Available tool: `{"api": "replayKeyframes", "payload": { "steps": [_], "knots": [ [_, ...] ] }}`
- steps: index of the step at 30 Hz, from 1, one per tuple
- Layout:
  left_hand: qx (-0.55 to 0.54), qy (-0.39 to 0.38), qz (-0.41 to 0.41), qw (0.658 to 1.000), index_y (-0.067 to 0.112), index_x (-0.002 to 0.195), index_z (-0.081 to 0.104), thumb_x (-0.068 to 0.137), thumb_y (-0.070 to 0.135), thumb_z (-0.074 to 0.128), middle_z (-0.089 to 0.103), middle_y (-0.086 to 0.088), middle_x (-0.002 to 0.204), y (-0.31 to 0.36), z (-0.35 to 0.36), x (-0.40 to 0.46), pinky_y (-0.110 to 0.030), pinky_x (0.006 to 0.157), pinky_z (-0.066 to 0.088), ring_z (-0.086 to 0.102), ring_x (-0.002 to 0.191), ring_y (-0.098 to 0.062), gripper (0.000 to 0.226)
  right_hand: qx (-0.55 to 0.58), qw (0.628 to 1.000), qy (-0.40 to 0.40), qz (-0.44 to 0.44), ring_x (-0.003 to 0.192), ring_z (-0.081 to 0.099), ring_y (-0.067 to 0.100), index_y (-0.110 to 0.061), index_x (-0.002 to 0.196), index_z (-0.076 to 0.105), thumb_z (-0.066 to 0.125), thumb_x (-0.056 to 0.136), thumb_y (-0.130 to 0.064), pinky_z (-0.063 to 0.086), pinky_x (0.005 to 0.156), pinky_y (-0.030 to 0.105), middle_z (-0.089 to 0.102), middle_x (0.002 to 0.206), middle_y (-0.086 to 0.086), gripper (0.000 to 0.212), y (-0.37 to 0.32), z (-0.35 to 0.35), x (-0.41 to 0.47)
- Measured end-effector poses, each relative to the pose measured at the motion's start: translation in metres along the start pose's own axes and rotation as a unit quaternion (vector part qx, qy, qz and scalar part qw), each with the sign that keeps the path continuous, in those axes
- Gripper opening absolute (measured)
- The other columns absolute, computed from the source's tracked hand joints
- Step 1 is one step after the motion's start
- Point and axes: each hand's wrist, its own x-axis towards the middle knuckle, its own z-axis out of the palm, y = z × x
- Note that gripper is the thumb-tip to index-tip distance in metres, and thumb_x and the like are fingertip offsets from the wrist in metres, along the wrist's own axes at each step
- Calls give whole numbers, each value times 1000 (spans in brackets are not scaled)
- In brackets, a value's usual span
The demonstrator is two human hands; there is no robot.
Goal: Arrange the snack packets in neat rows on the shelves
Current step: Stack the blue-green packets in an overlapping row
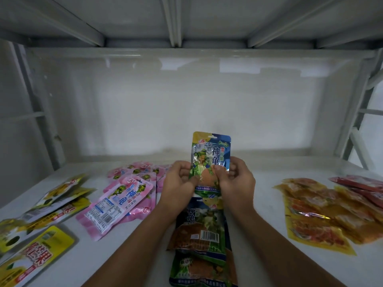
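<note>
White metal shelf [132, 235] with a pale back wall, bearing loose heaps of snack packets. Left to right: yellow packets [41, 206] in disorder; pink packets [124, 195] overlapping; left hand [179, 181] and right hand [235, 179] pinching the lower edges of an upright blue-green packet [210, 160], thumbs on its face, above a column of like packets [202, 233]; orange packets [315, 208]; red packets [360, 187]. Judged best practice: lower it flat, face up, edges square with the column beneath, keeping both grips even until it rests.
</note>
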Motion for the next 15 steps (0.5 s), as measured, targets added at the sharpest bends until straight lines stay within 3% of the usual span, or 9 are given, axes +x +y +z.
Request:
{"api": "replayKeyframes", "payload": {
  "steps": [3,5,8,10,12,15],
  "knots": [
    [-74,-19,-23,997,-5,108,55,94,-9,67,74,-23,97,1,2,-2,-25,68,58,74,83,-21,19,32,999,-9,7,69,70,-2,-18,103,68,78,92,-11,54,60,16,73,82,-7,17,-1,3,0],
    [-104,-7,-28,994,-5,110,57,94,-8,68,77,-19,100,0,3,0,-31,75,61,76,90,-28,20,28,999,-16,8,68,69,11,-18,98,68,78,93,-23,58,62,32,71,77,4,12,2,5,2],
    [-149,27,-39,988,0,107,59,94,-7,68,78,-3,85,3,1,5,-26,74,61,75,84,-24,17,26,998,-64,9,73,69,31,-17,88,74,68,94,-49,59,67,51,71,76,10,33,2,6,0],
    [-163,21,-55,985,1,108,62,95,-2,69,79,-2,86,7,1,5,-29,76,61,76,85,-25,16,2,996,-87,-10,74,70,24,-18,83,76,64,99,-46,58,68,47,73,75,4,35,2,6,0],
    [-179,-1,-93,979,3,112,68,97,6,70,80,-11,98,9,2,3,-39,83,63,78,92,-31,16,-21,995,-90,-27,75,71,13,-22,90,78,62,103,-37,58,69,42,75,79,-1,26,3,4,1],
    [-154,-15,-105,982,3,110,75,102,16,66,81,-13,98,6,2,3,-35,75,62,78,91,-31,18,-63,992,-96,-54,73,71,15,-13,97,76,57,106,-33,58,66,42,74,79,-2,29,7,4,1]
  ]
}}
